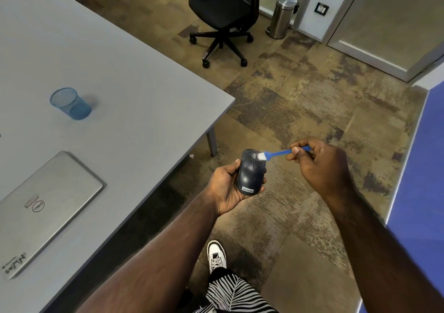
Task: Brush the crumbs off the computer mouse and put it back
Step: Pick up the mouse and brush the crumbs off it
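Our left hand (228, 188) is wrapped around the mouse (251, 171), thumb along one flank and fingertips showing past the other, holding it up in the air over the carpet (300, 101), off the near corner of the table (134, 92). The mouse is a smooth, rounded dark navy shell with a soft sheen, a seam down its middle and a small grey tag reading "Lenovo" at its near end. We cannot make out any crumbs on it.

Our right hand (322, 166) pinches the thin blue plastic handle of the brush (276, 153) between thumb and curled fingers; the short white bristles touch the far end of the mouse, beside the wheel.

On the flat grey table lies a closed silver laptop (48, 207) with a round "Dell" badge and a sticker at its near corner that we cannot read. Farther back on the table stands a blue mesh cup (70, 104). Beyond the table, on the mottled brown carpet, sit a black office chair (221, 12) and a steel bin (282, 16).
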A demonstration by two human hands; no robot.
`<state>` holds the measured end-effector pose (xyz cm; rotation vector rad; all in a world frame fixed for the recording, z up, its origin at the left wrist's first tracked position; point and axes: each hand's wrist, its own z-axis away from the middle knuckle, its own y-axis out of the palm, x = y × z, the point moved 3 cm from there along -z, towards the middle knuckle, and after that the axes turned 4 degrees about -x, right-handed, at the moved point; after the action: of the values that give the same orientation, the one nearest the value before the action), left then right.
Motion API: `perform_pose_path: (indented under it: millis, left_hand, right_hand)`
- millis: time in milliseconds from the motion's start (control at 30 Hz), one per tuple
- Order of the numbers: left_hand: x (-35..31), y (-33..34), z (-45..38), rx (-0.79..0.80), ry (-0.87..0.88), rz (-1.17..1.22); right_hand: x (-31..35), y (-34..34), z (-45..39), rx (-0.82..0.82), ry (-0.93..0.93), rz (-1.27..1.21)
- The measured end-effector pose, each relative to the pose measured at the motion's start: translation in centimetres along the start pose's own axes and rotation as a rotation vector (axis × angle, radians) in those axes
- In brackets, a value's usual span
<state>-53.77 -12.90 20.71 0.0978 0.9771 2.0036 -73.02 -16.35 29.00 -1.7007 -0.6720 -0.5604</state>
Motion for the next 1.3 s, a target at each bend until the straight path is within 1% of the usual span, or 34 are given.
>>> perform_pose_path:
  millis: [67, 200, 333, 467, 533, 600, 633, 767, 833, 900, 933, 1100, 1200, 1233, 1300]
  left_hand:
    - [0.3, 0.1, 0.0, -0.002, -0.008, -0.009]
    - [0.3, 0.1, -0.1, -0.003, -0.007, 0.002]
    - [0.1, -0.3, 0.0, -0.005, -0.004, 0.023]
    - [0.0, -0.3, -0.1, -0.023, 0.005, 0.014]
    - [0.0, -0.3, -0.1, -0.025, 0.005, 0.011]
    - [0.0, -0.2, 0.0, -0.018, -0.001, 0.006]
    - [0.0, -0.1, 0.0, -0.016, -0.002, 0.003]
    - [0.0, -0.1, -0.1, -0.012, 0.002, -0.015]
    - [-0.1, -0.1, -0.1, -0.006, 0.002, -0.030]
    - [0.1, 0.0, -0.2, -0.002, -0.002, -0.032]
    - [0.1, 0.0, -0.2, 0.000, -0.002, -0.031]
    - [0.1, -0.1, -0.4, -0.012, 0.032, -0.074]
    - [0.1, -0.1, -0.4, 0.005, 0.045, -0.077]
    - [0.1, -0.1, -0.3, 0.013, 0.051, -0.078]
    - [0.0, 0.0, -0.3, 0.023, 0.074, -0.082]
  right_hand:
    - [-0.3, 0.0, -0.3, -0.020, 0.051, 0.038]
    - [-0.1, -0.2, 0.2, 0.116, 0.012, -0.050]
    - [-1.1, -1.0, 0.0, 0.111, 0.059, -0.024]
    - [-0.8, -1.0, 0.6, 0.198, 0.034, -0.178]
    - [-0.9, -0.9, 0.4, 0.180, 0.046, -0.148]
    - [-1.1, -1.0, 0.0, 0.130, 0.071, -0.064]
    - [-1.1, -1.0, 0.0, 0.135, 0.075, -0.061]
    - [-0.4, -0.8, 0.2, 0.263, 0.030, -0.190]
    - [-0.4, -0.4, 0.0, 0.231, 0.053, -0.168]
    - [-0.3, 0.0, -0.2, 0.160, 0.064, -0.094]
    - [-0.1, 0.2, -0.3, 0.151, 0.052, -0.060]
    - [1.1, 0.8, -0.4, 0.288, -0.041, -0.052]
    - [1.5, 0.5, -0.9, 0.219, -0.039, 0.005]
    - [1.6, 0.4, -0.9, 0.220, -0.033, 0.007]
    - [2.0, 0.3, -0.7, 0.318, -0.044, -0.014]
